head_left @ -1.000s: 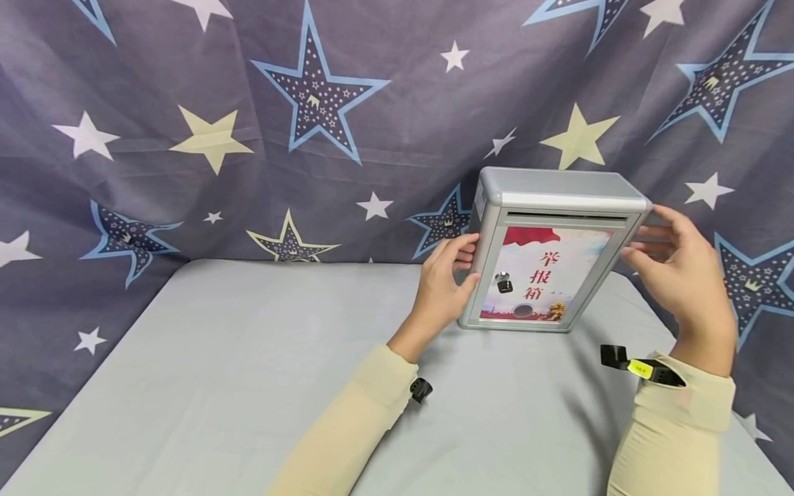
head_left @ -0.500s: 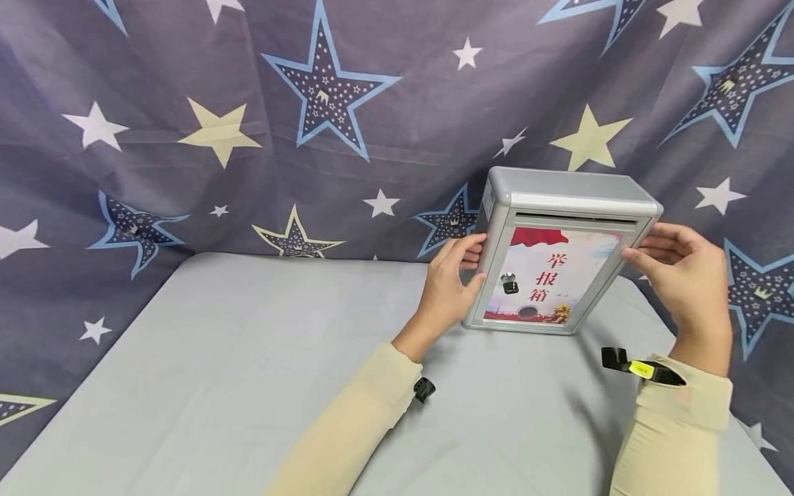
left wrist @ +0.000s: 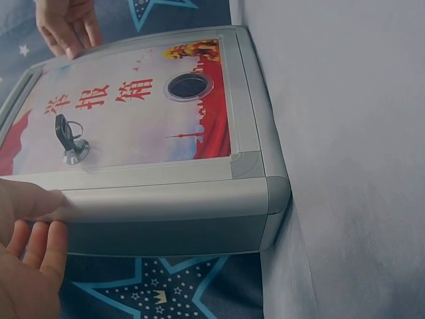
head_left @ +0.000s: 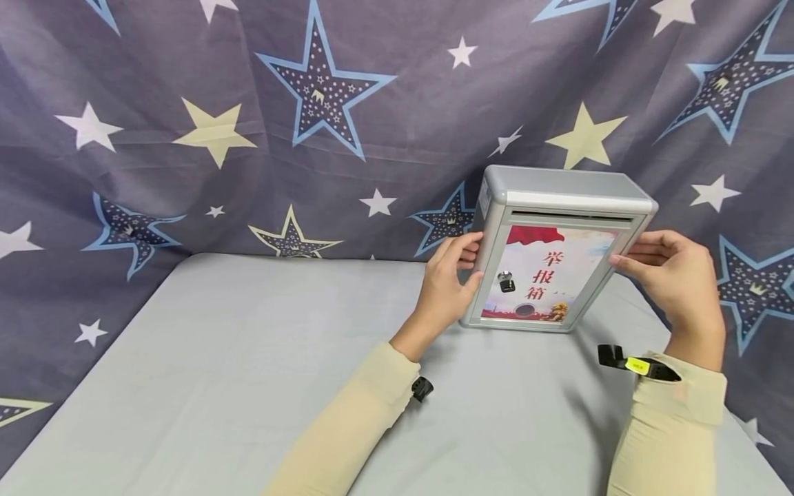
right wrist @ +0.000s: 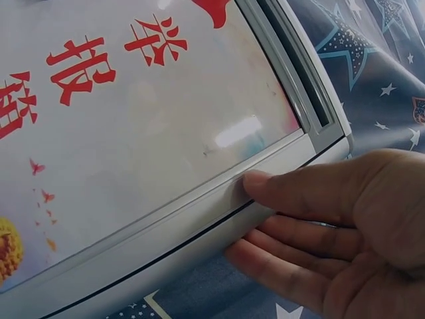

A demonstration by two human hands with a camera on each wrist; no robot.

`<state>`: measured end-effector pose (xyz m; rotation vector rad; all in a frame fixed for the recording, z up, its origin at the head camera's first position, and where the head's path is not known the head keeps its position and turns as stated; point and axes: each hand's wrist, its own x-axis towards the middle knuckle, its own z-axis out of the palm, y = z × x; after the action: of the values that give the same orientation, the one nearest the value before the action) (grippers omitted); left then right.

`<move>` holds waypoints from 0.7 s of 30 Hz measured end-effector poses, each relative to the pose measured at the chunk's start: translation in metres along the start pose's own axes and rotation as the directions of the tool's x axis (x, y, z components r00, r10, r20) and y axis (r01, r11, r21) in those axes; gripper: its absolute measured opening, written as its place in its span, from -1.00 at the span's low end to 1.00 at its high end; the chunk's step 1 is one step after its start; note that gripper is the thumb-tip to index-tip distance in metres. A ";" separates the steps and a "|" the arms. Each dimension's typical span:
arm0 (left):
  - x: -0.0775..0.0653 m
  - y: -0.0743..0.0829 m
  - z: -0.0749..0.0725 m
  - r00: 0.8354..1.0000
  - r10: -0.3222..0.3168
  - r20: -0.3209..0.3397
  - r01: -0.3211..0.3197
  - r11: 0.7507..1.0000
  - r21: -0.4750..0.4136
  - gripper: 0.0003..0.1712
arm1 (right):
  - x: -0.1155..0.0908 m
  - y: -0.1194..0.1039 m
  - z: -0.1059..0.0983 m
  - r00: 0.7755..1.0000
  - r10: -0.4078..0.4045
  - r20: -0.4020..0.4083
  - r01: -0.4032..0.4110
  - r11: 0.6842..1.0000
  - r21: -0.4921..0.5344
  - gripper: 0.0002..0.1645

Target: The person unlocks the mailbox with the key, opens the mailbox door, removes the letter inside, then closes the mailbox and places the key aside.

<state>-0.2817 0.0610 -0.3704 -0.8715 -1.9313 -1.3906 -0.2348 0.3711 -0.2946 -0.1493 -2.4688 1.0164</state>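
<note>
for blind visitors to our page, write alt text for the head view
A person's left grip and right grip hold opposite sides of a silver box with red lettering and a key in its lock. A grey tabletop lies below, a starry curtain behind.

The kind of room cannot be told; it looks like a makeshift recording set; a star-printed curtain (head_left: 409, 124) hangs behind and beside a pale grey tabletop (head_left: 248, 344); black devices (head_left: 665, 372) sit at both cuffs (head_left: 695, 399).
</note>
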 end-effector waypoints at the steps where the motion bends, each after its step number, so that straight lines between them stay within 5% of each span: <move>1: 0.000 0.000 0.000 1.000 0.000 -0.001 0.000 1.000 0.001 -0.29 | 0.000 0.000 0.000 1.000 -0.002 0.000 0.002 1.000 -0.004 -0.39; 21: -0.002 -0.002 0.002 0.999 0.050 -0.016 -0.049 0.998 0.031 -0.28 | 0.000 -0.003 0.005 0.998 -0.059 0.009 0.060 0.990 -0.124 -0.27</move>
<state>-0.2820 0.0618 -0.3735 -0.8849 -1.9008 -1.3326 -0.2372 0.3658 -0.2956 -0.1127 -2.5259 0.8391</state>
